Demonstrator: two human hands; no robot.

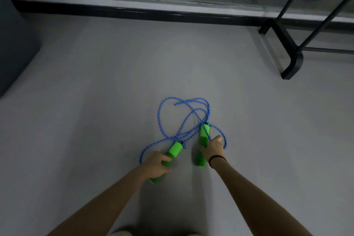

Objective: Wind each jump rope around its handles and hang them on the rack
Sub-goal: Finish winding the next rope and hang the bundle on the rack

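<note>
Two hands each grasp one of two green handles: left hand [156, 165], right hand [214, 148]. One blue rope [172, 119] lies tangled on the grey floor [95, 101]. One black rack [293, 51] stands well apart.

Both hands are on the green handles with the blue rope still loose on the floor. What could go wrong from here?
1. The blue rope lies in crossed loops; lifting both handles may pull them into a knot.
2. A loop curls around the right hand, so it could snag the wrist while winding.

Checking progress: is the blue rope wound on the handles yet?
Unwound: blue rope sprawls in loose loops on the floor beyond both green handles.
</note>
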